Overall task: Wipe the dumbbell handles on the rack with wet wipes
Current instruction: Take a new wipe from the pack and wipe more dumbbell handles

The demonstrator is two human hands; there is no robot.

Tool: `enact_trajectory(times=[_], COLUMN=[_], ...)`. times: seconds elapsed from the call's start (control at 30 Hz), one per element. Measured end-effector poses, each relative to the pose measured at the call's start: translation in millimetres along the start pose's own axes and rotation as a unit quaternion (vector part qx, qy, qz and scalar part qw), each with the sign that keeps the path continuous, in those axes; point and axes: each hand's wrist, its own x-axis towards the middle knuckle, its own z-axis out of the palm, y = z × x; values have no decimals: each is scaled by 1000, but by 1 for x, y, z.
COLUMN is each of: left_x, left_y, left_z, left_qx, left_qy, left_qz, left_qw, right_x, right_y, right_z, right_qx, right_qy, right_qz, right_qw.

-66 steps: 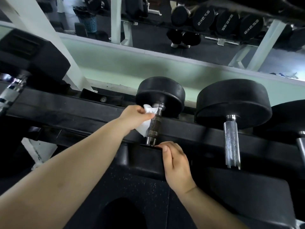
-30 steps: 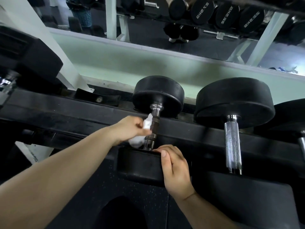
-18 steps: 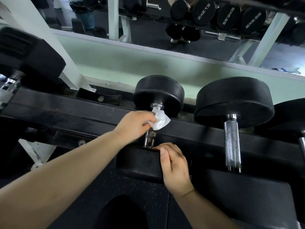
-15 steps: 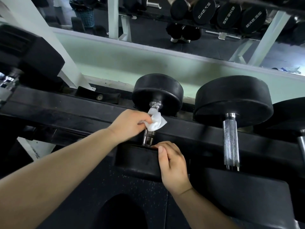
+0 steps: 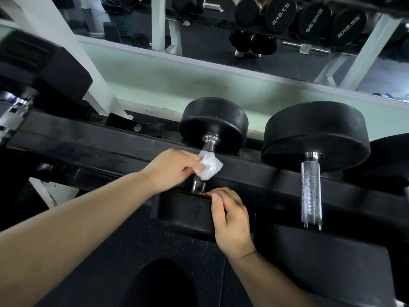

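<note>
A long black rack [image 5: 88, 149] is laid across the view from left to right, and dumbbells are cradled on it with their handles pointing toward the camera. Behind it, above a pale green ledge, a mirror [image 5: 210, 52] is mounted, in which further black weights are reflected.

A large dumbbell [image 5: 314, 138] is seated toward the right of the rack, and its knurled bar [image 5: 311, 191] is left uncovered. At the far left a third dumbbell [image 5: 46, 69] is partly cut off by the frame edge. Between them, just beside the large one, a small dumbbell [image 5: 213, 122] is set, its far head up against the ledge and its near head low in front.

The near head is held at its upper right edge by the right hand [image 5: 230, 216], whose fingers are bent over the rim while the thumb is laid flat along the top.

The left hand [image 5: 172, 169] is brought in from the left with its fingers closed in a pinch. A crumpled white wipe [image 5: 209, 166] is pinched in them and pressed round the middle of the small dumbbell's handle [image 5: 208, 145], so that bare chrome is shown only above and below the wipe.
</note>
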Motion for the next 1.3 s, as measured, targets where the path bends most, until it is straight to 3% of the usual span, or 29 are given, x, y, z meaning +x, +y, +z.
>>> enact_trajectory(times=[0.13,0.23,0.33,0.43,0.5,0.57,0.63,0.7,0.8,0.87,1.07,1.3], left_x=[-9,-11,-14,-21,-30,-36,-44,-54,-67,-73,-101,-145], left_y=[0,0,-7,-4,8,24,42,64,108,139,214,210], left_z=[-14,-17,-11,-18,-28,-43,-61,-86,-126,-153,-217,-279], left_qx=[-31,-59,-120,-199,-280,-365,-460,-519,-570,-575,-498,-595], left_qy=[-106,-110,-3,121,154,170,167,134,91,79,91,79], left_qz=[-79,-129,-188,-264,-306,-343,-378,-404,-408,-414,-439,-405], left_qw=[991,984,975,936,897,848,786,741,708,701,742,690], right_x=[1,1,0,3,5,15,31,46,59,63,71,68], right_y=[-2,-3,5,0,-5,-23,-56,-87,-153,-195,-292,-350], right_z=[1,-1,2,2,-4,-16,-34,-50,-74,-93,-147,-129], right_qx=[-5,6,-7,-6,-33,-32,94,256,398,429,322,391], right_qy=[-1,15,26,26,-16,-98,-142,-147,-251,-271,-232,-245], right_qz=[-8,-30,-40,-49,-2,114,275,385,394,399,450,470], right_qw=[1000,999,999,998,999,988,946,874,789,764,800,752])
